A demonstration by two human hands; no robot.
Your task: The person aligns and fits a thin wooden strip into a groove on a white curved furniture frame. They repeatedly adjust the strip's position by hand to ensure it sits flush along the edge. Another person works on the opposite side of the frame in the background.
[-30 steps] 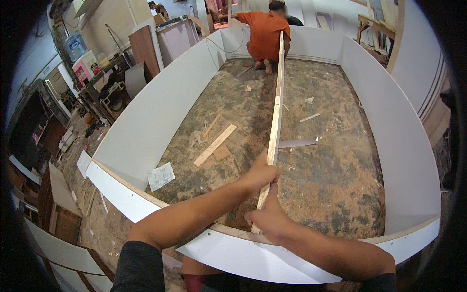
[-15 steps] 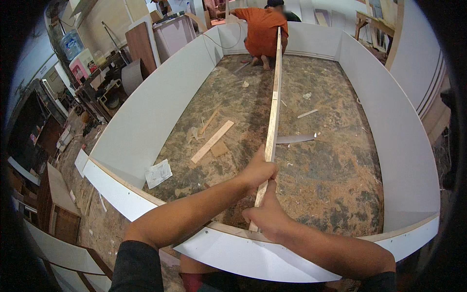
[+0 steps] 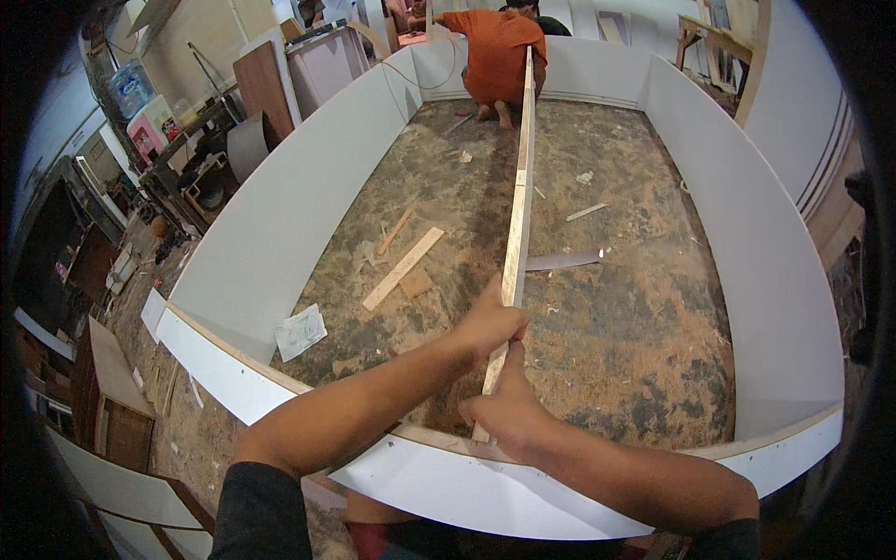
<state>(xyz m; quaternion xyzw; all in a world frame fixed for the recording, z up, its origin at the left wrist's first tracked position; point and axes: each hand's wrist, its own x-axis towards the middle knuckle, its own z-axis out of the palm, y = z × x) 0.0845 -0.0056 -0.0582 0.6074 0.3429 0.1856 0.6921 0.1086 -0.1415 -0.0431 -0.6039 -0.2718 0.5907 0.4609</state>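
A long, narrow board stands on edge and runs down the middle of a large white panel frame. My left hand grips the board a short way in from the near side of the frame. Closer to me, my right hand is closed around the same board, its fingers partly hidden behind the hand. The board's near end meets the inner side of the frame's near panel. At its far end crouches a person in an orange shirt, whose hands I cannot make out.
Inside the frame, the stained floor carries a wooden strip, a crumpled white sheet and a thin curved strip. Tall white side panels rise at left and right. A wooden cabinet stands outside at the left.
The view has shifted slightly, so the scene sits a little farther left and up. Both my hands keep their hold on the board, with no clear movement along it.
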